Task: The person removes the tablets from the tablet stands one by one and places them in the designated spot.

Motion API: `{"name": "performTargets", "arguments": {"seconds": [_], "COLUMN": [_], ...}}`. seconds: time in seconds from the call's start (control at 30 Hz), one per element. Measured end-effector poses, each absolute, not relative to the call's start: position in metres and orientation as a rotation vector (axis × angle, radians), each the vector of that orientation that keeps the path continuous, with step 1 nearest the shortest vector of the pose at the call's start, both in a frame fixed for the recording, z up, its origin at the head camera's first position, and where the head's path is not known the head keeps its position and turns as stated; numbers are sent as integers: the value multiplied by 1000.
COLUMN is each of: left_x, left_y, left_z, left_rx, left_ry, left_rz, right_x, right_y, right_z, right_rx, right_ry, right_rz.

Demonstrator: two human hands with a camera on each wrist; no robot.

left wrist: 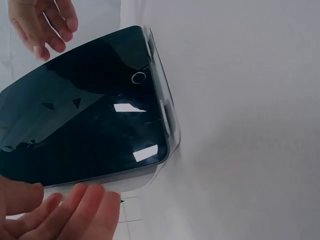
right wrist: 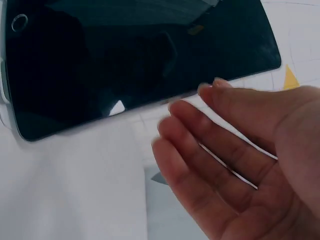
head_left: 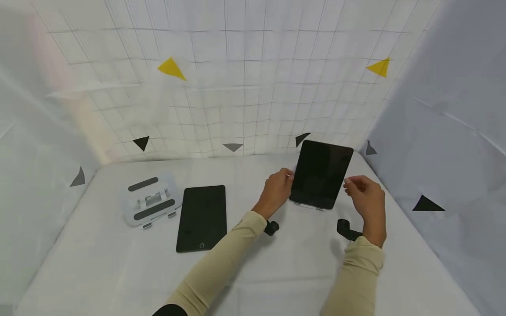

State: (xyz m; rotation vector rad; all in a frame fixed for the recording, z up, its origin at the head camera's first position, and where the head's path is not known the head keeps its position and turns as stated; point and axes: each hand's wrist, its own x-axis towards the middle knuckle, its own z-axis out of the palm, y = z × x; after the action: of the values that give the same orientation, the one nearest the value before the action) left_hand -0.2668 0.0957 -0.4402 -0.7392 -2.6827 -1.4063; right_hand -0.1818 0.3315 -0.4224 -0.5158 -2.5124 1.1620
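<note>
A black tablet (head_left: 322, 174) leans tilted back on a pale stand (left wrist: 167, 117), whose lip shows below the tablet's lower edge. Beside the tablet's left edge is my left hand (head_left: 278, 189), its fingers bent loosely with the fingertips (left wrist: 95, 192) close to the side. On the other side, my right hand (head_left: 366, 197) has its fingers loosely curved and spread. In the right wrist view, its thumb tip overlaps the tablet's edge and the other fingertips (right wrist: 167, 127) lie just outside it. Neither hand grips the tablet.
A second black tablet (head_left: 202, 217) lies flat on the white table (head_left: 99, 263), left of my left forearm. Farther left lies a light grey folded stand (head_left: 152, 199) with dark pads. Gridded white sheeting (head_left: 245, 96) rises behind the table, with plain sheets at both sides.
</note>
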Motion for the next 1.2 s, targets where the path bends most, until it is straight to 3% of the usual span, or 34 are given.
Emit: {"name": "performTargets", "arguments": {"seconds": [0.13, 0.73, 1.2], "left_x": [-268, -271, -272], "left_y": [95, 100, 102], "left_z": [-444, -443, -447], "left_rx": [-678, -725, -801], "left_ry": [-2679, -2650, -2584], "left_rz": [-1414, -1307, -1216], "right_x": [-189, -195, -185], "right_y": [323, 316, 326], "right_z": [-421, -425, -424], "right_rx": [-430, -572, -474], "right_ry": [-2530, -2389, -2433], "right_rz": [1185, 1155, 1125]}}
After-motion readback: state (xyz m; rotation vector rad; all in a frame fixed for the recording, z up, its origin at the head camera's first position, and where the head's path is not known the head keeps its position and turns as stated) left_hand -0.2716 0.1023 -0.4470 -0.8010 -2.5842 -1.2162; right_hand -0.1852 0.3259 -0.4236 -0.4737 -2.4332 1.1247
